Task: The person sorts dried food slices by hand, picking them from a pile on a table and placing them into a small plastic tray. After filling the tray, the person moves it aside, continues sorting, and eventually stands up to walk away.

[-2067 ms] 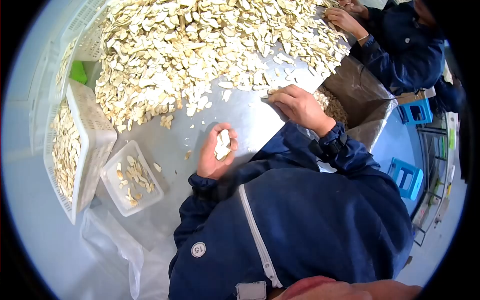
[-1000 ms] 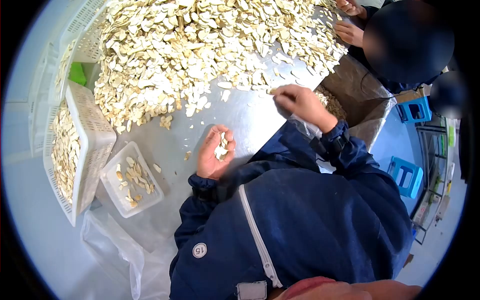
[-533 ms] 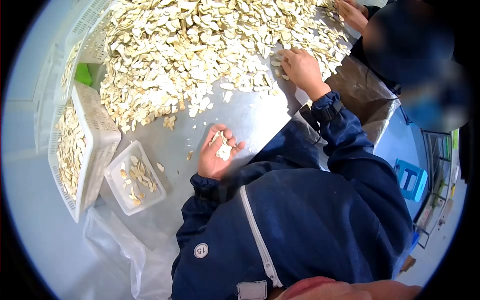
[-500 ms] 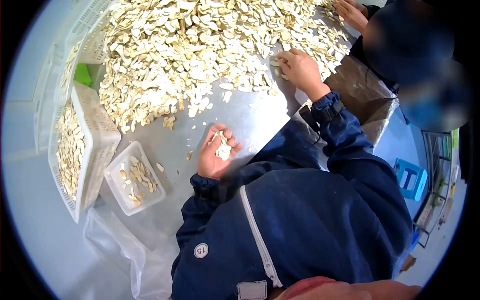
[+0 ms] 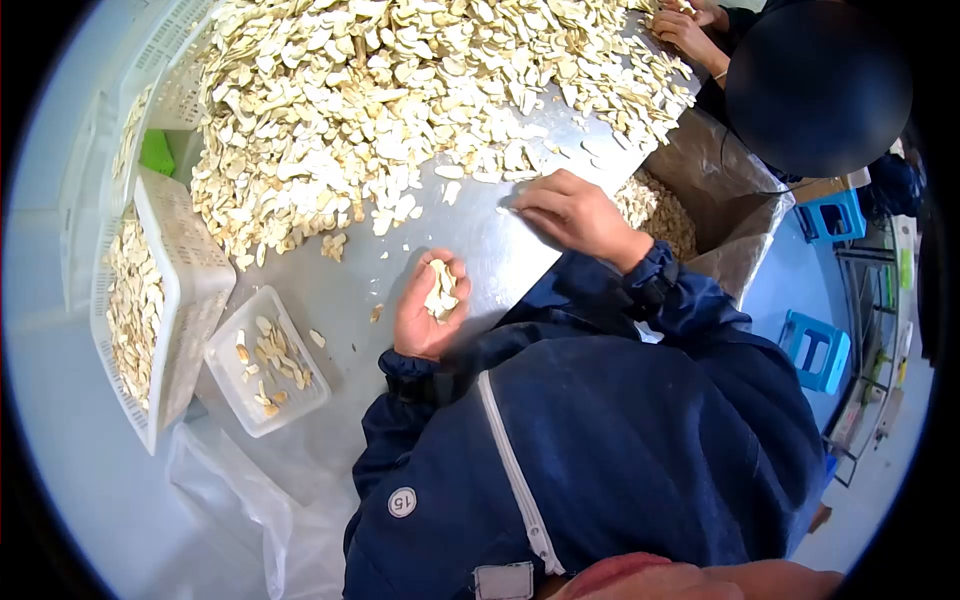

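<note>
Steel table (image 5: 480,245): we see a heap (image 5: 380,100) of pale slices covering its far half.
Left hand (image 5: 428,312): curled around a handful of slices (image 5: 440,288), by the near edge.
Right hand (image 5: 575,215): fingertips together near the right edge; we cannot tell their hold.

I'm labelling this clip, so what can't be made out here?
Head view, right hand: palm down on the table; its fingers hide whatever is beneath.
Head view, left hand: curled fingers hide how many slices it cups.
Head view, bag: its wall hides how full it is.
</note>
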A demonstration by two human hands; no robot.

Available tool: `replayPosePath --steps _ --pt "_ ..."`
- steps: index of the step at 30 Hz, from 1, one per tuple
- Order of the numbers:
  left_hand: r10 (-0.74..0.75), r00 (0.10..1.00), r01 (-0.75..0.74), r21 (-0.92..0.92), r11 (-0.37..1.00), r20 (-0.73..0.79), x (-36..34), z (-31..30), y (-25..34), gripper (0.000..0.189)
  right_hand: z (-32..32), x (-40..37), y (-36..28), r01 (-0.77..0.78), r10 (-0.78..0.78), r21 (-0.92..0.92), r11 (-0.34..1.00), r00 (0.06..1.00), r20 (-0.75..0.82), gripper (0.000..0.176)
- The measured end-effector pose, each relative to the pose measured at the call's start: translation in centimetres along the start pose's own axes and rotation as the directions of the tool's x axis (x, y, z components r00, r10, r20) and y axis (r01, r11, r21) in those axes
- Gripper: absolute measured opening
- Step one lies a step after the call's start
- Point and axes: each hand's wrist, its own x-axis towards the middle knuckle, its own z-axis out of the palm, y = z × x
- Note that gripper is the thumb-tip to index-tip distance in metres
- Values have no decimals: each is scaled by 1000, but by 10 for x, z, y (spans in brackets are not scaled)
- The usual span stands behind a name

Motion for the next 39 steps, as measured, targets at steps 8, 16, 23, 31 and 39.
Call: replayPosePath --steps 8,16,23,31,39 --pt "0 998 -3 -54 999 -56 1 22 3 32 -57 -36 46 -506 443 -219 834 852 -279 18" --pt "13 998 -13 -5 1000 -69 0 17 4 26 -46 -21 43 -580 560 -168 797 814 -158 21" --pt "17 980 -7 50 999 -197 3 32 1 35 -11 23 -38 -332 262 515 790 943 206 21" --pt "22 999 -23 -28 999 -38 0 11 1 26 7 8 10 -123 111 163 979 990 86 19" --pt "-27 1000 28 -50 998 13 3 12 4 21 -31 12 40 -360 344 -138 923 930 -129 16"
